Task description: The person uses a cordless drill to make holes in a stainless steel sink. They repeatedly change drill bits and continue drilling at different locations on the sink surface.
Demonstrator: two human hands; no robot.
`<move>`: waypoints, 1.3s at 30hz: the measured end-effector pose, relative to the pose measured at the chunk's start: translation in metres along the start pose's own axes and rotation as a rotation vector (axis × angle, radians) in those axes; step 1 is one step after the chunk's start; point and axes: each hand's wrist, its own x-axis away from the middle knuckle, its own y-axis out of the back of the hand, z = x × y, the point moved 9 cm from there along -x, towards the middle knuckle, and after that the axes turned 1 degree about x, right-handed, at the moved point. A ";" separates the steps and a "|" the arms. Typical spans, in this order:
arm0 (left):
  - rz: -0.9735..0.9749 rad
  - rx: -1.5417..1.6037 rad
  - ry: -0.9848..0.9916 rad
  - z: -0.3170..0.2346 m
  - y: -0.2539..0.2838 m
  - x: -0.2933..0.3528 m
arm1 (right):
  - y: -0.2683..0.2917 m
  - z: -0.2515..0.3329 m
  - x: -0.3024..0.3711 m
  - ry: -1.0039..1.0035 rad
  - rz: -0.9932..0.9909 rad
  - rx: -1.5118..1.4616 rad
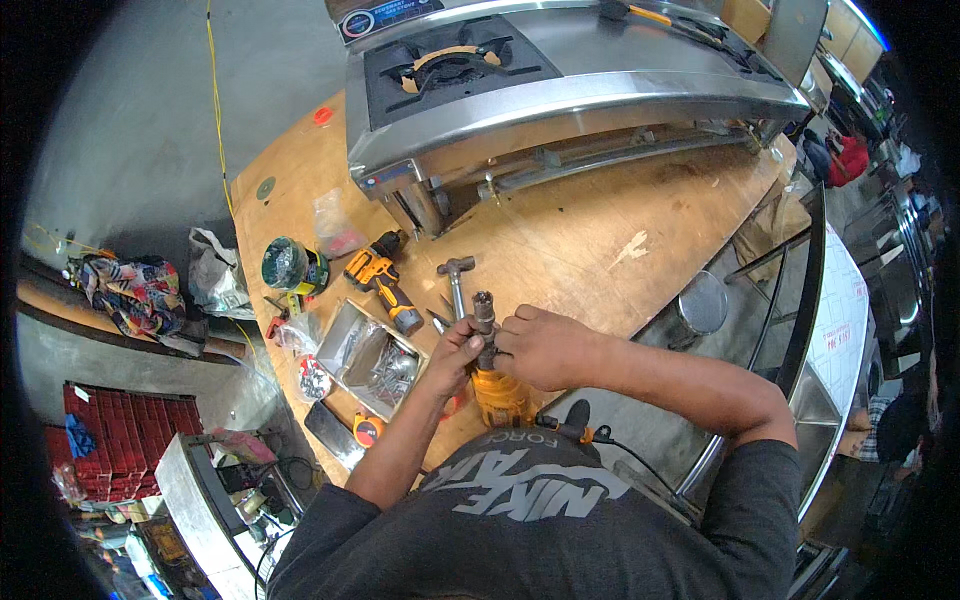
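Observation:
A yellow corded power drill (pixel 503 397) stands close to my chest at the table's near edge, its dark metal chuck (pixel 484 308) pointing away from me. The fingers of my left hand (pixel 455 358) are closed on the chuck from its left side. My right hand (pixel 543 347) is curled closed against the chuck's right side; whatever its fingers grip is hidden. Just beyond my left hand lies a hammer (pixel 457 283), with pointed metal tools (pixel 438 320) beside it.
On the wooden table (pixel 600 240), a cordless drill (pixel 380 280), a green tub (pixel 288 265), a box of screws (pixel 385 370), a tape measure (pixel 368 429) and a phone-like dark slab (pixel 332 432) sit at left. A steel gas stove (pixel 580 90) spans the far side.

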 end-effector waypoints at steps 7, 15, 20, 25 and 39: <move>-0.031 0.005 0.001 0.008 0.012 -0.012 | -0.078 -0.030 0.025 -0.681 -0.284 -0.992; 0.007 -0.034 0.027 0.003 -0.010 -0.006 | -0.057 -0.028 0.035 -0.670 -0.227 -1.087; 0.001 0.012 0.035 0.004 -0.006 -0.005 | -0.015 -0.012 0.023 -0.330 -0.143 -0.317; 0.002 0.002 0.029 0.000 -0.011 -0.002 | -0.021 -0.013 0.009 -0.272 0.160 -0.236; 0.072 0.000 0.015 0.007 -0.007 -0.009 | -0.043 -0.015 -0.001 -0.205 0.481 -0.300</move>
